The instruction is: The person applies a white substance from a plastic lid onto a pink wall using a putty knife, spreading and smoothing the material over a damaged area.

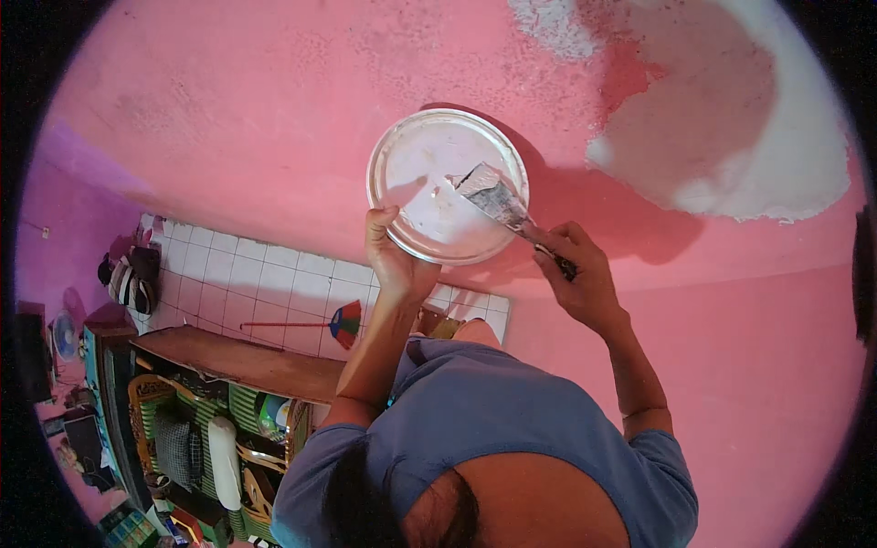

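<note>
My left hand (399,258) grips a round, pale plastic lid (411,155) by its lower left edge, the thumb over the rim and the other fingers underneath. Whitish paste is smeared across the lid's face. In my right hand (580,279) is a putty knife (498,203), its dark handle between thumb and fingers. The blade lies over the lid and carries a lump of whitish putty (481,178) near its tip. Whether the blade touches the lid I cannot tell. Beyond the lid, the pink wall (301,119) has a large white and grey putty patch (703,128) at upper right.
White floor tiles (256,274) run below the wall at left. On them lies a broom (344,324) with coloured bristles. A brown wooden board (237,361) stands before green-cushioned wooden furniture (210,411). At far left are a fan (64,333) and a striped bundle (135,283).
</note>
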A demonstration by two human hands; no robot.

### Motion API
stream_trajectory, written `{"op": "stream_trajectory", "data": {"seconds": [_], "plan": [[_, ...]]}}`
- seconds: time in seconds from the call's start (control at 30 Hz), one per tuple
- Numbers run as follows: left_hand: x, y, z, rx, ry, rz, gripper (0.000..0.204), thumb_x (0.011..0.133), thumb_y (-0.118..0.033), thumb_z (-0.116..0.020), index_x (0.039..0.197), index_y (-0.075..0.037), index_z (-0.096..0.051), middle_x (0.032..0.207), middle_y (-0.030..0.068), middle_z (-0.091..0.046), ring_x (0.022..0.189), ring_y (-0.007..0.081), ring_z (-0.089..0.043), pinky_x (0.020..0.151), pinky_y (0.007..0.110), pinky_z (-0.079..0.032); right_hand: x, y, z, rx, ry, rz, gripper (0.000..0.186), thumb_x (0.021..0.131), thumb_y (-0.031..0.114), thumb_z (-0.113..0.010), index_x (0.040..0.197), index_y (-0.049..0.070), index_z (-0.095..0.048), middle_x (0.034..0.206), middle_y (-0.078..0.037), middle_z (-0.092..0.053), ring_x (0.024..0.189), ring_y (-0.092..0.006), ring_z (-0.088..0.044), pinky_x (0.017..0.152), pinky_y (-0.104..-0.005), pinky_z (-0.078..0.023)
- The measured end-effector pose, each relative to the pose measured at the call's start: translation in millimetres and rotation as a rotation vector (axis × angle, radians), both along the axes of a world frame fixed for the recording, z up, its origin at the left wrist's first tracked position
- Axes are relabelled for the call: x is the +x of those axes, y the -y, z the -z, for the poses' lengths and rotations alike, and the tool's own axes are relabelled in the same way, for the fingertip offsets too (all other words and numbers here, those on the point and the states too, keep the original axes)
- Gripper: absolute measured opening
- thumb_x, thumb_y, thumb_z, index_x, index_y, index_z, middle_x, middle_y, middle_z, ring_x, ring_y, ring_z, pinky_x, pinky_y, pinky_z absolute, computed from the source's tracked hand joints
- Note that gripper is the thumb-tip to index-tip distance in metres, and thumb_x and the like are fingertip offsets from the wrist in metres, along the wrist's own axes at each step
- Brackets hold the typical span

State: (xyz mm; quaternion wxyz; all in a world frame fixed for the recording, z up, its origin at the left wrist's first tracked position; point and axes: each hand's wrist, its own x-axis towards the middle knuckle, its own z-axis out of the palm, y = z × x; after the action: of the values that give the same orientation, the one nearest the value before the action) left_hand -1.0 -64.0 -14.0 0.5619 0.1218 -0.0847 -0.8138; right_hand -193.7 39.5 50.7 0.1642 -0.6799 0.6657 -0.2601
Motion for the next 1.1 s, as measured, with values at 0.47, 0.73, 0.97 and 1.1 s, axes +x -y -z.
{"op": "stream_trajectory", "data": {"seconds": [0.47, 0.73, 0.97, 1.1], "plan": [[-14, -27, -14, 0.022, 0.156, 0.022, 0.076, 0.081, -0.053, -0.049, 0.139, -0.005, -0.037, 0.141, 0.0170, -0.036, 0.131, 0.0352, -0.034, 0.106, 0.056, -0.029, 0, -11, 22, -0.111, -0.060, 0.080, 0.034, 0.087, 0.008, -0.059, 0.119, 0.019, -0.062, 0.100, -0.010, -0.054, 0.067, -0.0214, -0.059, 0.058, -0.0331, -0.050], [-18, -34, -8, 0.045, -0.109, 0.201, 0.089, 0.069, -0.054, -0.061, 0.141, -0.011, -0.032, 0.144, 0.0158, -0.032, 0.132, 0.0377, -0.033, 0.106, 0.061, -0.028, 0, -15, 34, -0.155, 0.155, 0.061, 0.033, 0.087, 0.006, -0.059, 0.119, 0.014, -0.063, 0.093, -0.012, -0.058, 0.074, -0.0239, -0.061, 0.062, -0.0336, -0.050], [-27, -39, 0, 0.057, -0.145, 0.180, 0.089, 0.068, -0.053, -0.061, 0.141, -0.010, -0.033, 0.142, 0.0147, -0.034, 0.132, 0.0374, -0.032, 0.106, 0.059, -0.029, -7, -23, 37, -0.068, 0.295, 0.051, 0.031, 0.090, 0.008, -0.058, 0.120, 0.010, -0.063, 0.076, -0.010, -0.056, 0.068, -0.0183, -0.056, 0.060, -0.0309, -0.048], [-28, -39, -3, 0.097, -0.127, 0.168, 0.086, 0.070, -0.053, -0.061, 0.141, -0.013, -0.033, 0.143, 0.0132, -0.033, 0.133, 0.0374, -0.031, 0.105, 0.062, -0.028, -10, -29, 33, 0.096, 0.780, 0.160, 0.030, 0.095, 0.012, -0.052, 0.124, 0.007, -0.059, 0.074, -0.003, -0.054, 0.057, -0.0077, -0.046, 0.051, -0.0232, -0.039]]}}
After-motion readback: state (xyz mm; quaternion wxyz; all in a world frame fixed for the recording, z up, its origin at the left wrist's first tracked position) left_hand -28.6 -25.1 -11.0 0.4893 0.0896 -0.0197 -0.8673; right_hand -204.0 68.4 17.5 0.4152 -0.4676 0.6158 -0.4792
